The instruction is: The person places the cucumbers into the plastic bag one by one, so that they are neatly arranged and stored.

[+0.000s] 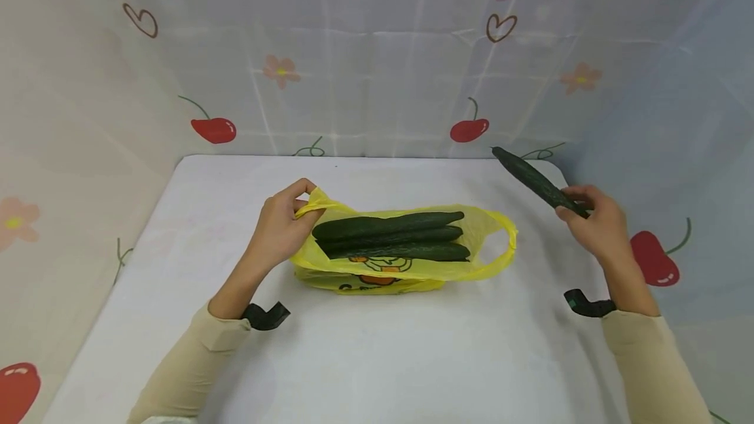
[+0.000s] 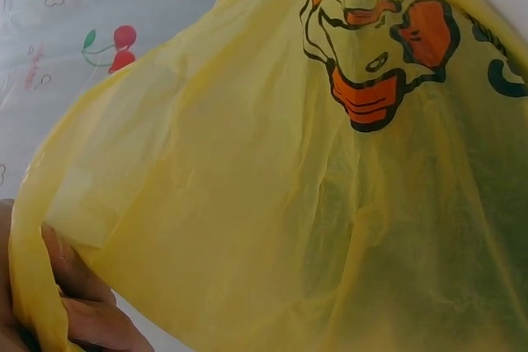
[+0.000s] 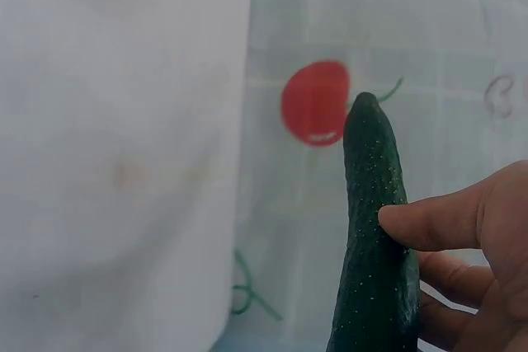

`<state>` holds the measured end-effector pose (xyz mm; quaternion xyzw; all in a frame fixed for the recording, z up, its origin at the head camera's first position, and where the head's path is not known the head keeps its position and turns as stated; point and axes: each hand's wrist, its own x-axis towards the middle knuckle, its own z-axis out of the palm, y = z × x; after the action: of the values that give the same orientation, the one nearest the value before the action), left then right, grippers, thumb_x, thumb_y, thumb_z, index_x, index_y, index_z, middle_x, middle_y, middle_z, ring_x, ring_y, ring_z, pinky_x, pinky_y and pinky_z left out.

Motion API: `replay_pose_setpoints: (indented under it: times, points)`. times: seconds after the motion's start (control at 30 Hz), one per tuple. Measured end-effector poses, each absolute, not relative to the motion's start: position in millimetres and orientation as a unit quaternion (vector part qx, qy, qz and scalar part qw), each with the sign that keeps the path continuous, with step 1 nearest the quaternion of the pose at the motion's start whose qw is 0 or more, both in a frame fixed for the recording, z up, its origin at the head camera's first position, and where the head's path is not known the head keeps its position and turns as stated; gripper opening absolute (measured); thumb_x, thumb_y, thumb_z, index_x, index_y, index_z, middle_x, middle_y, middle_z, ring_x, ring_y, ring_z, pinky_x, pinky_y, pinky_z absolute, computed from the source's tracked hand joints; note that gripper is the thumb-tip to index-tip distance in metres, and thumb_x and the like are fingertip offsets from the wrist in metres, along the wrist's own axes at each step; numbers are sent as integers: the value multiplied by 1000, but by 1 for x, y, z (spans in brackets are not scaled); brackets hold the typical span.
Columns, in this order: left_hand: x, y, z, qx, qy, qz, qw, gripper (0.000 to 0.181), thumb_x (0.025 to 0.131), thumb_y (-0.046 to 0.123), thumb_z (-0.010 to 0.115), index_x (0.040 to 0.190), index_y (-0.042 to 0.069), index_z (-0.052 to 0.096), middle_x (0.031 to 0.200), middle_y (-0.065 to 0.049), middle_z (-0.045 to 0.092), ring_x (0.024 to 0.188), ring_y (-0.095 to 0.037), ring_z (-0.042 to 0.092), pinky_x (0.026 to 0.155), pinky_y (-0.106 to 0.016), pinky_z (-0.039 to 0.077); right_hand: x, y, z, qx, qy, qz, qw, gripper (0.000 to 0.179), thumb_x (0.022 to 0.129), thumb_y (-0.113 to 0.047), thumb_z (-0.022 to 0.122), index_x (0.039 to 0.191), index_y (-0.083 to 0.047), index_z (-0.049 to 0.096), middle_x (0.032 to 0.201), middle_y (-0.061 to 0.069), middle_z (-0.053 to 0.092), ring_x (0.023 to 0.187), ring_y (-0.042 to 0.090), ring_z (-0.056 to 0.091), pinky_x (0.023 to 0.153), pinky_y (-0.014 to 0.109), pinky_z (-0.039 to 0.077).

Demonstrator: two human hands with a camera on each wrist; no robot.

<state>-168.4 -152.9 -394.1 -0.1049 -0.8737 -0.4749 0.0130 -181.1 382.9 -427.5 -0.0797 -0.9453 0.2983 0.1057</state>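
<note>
My left hand (image 1: 284,220) grips one handle of a yellow plastic bag (image 1: 501,267) and draws its mouth wide. Inside the bag, 3 dark green cucumbers (image 1: 389,233) lie side by side. In the left wrist view the bag (image 2: 223,195) fills most of the picture, its printed orange cartoon showing, with the curled fingers (image 2: 91,311) round the handle at lower left. Off to the right of the bag, my right hand (image 1: 601,224) pinches another cucumber (image 1: 530,177) near one end and holds it slanting up to the left. The right wrist view shows thumb and fingers on that cucumber (image 3: 371,220).
A white table (image 1: 412,352) lies under the bag. Behind it hangs a pale curtain (image 1: 377,51) printed with cherries, flowers and hearts, and similar cloth lines both sides. A dark strap piece is on each wrist.
</note>
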Motion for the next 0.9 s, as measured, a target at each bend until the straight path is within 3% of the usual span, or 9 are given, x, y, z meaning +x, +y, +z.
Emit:
replay_pose_setpoints:
  times: [0.17, 0.37, 0.5, 0.57, 0.7, 0.9]
  points:
    - [-170, -153, -395, -106, -875, -472, 22, 9, 96, 18, 61, 101, 24, 57, 82, -9, 73, 42, -13, 42, 41, -26, 37, -165, 361, -399, -53, -949, 290, 111, 43, 95, -34, 62, 133, -15, 56, 120, 18, 61, 95, 28, 53, 68, 33, 42]
    - [-170, -153, -396, -110, -870, -481, 10, 10, 96, 15, 58, 101, 23, 55, 78, -16, 69, 40, -12, 37, 39, -25, 34, -145, 332, -372, 12, -947, 295, 124, 35, 91, -30, 69, 125, -26, 62, 104, 2, 63, 75, 10, 57, 62, 23, 44]
    - [-170, -153, -395, -109, -870, -481, 14, 10, 96, 16, 59, 102, 23, 55, 78, -15, 69, 41, -14, 38, 39, -25, 34, -133, 307, -354, 84, -938, 311, 127, 36, 88, -22, 74, 122, -30, 64, 96, -4, 62, 69, 5, 55, 58, 21, 43]
    - [-170, -154, -395, -108, -870, -481, 17, 10, 96, 17, 59, 102, 23, 55, 78, -14, 69, 41, -14, 39, 39, -25, 35, -129, 295, -348, 121, -933, 315, 122, 38, 87, -18, 75, 121, -31, 64, 98, -7, 64, 72, 4, 56, 59, 19, 45]
    - [-170, -154, -395, -104, -871, -481, 16, 9, 96, 18, 60, 102, 24, 55, 78, -13, 69, 40, -13, 39, 39, -25, 35, -126, 270, -345, 177, -931, 308, 88, 40, 87, -15, 75, 121, -33, 63, 113, -13, 64, 93, 2, 55, 73, 16, 46]
    - [-170, -153, -393, -106, -868, -485, 12, 9, 96, 19, 60, 103, 23, 56, 79, -14, 69, 40, -13, 39, 40, -26, 35, -132, 240, -356, 247, -927, 276, 48, 42, 86, -11, 75, 122, -27, 63, 121, -11, 64, 113, 10, 56, 92, 35, 48]
